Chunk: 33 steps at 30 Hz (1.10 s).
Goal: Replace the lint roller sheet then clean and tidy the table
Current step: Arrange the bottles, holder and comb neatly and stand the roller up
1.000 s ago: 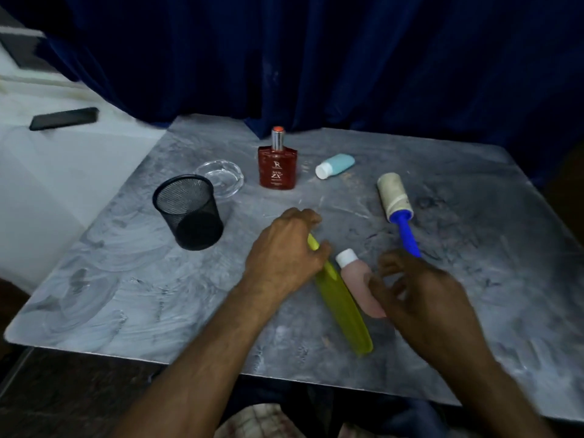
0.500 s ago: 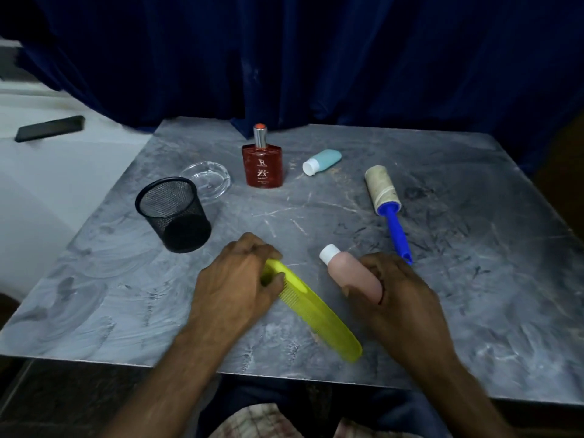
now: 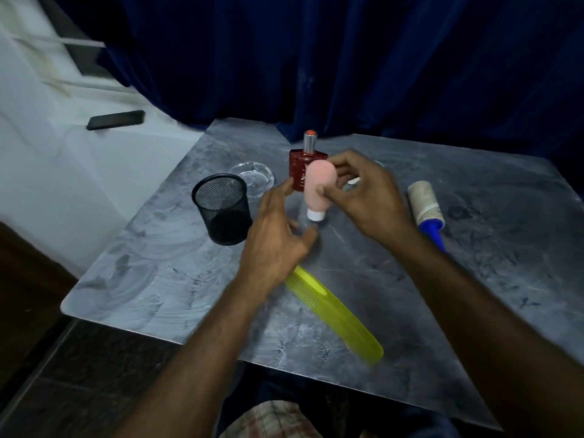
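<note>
My right hand [image 3: 363, 197] holds a pink bottle [image 3: 317, 191] upside down above the grey table [image 3: 474, 305], white cap pointing down. My left hand [image 3: 278, 235] hovers just left of it with fingers spread, holding nothing. A yellow comb [image 3: 335, 314] lies flat on the table under my left wrist. The lint roller [image 3: 425, 203], with a dirty sheet and blue handle, lies to the right of my right hand.
A black mesh cup [image 3: 222, 208] stands left of my hands, with a glass ashtray [image 3: 251, 180] behind it. A red perfume bottle [image 3: 300, 162] stands behind the pink bottle. A dark phone [image 3: 115, 120] lies on the white ledge at left.
My right hand has lifted the pink bottle off the table and turned it cap-down. My left hand has let go of the yellow comb and risen toward the bottle.
</note>
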Tool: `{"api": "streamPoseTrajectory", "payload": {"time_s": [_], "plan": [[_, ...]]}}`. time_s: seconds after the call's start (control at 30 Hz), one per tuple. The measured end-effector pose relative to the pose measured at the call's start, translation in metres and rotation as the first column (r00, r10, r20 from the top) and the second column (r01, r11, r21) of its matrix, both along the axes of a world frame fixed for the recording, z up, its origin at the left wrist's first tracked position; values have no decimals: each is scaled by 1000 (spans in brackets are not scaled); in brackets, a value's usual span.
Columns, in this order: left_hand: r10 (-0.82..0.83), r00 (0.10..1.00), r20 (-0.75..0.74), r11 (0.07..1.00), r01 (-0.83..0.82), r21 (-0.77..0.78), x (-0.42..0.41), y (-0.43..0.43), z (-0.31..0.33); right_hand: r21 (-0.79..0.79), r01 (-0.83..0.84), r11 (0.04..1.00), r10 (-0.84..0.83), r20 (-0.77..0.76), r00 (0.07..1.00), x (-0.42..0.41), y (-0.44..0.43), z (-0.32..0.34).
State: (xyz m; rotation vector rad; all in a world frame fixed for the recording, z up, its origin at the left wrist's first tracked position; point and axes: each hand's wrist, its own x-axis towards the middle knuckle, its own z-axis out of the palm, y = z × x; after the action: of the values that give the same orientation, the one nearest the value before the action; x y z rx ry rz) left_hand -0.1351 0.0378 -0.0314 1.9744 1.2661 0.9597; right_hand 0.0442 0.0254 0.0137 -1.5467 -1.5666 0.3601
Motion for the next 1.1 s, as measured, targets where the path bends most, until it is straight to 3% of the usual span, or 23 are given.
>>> {"api": "streamPoseTrajectory", "payload": {"time_s": [0.2,0.43,1.1], "plan": [[30,985,169,998,-21,-55,10,40,-5,53,-22,998,20,45,999,-16,47,-12],[-5,995,99,997,13,-82,3,47,-24,-3,-7,1000,7,76,997,-26,41,-39],[-59,991,116,994,69,-81,4,37,-39,13,22,1000,-24,86,996,-34,19,-52]]}}
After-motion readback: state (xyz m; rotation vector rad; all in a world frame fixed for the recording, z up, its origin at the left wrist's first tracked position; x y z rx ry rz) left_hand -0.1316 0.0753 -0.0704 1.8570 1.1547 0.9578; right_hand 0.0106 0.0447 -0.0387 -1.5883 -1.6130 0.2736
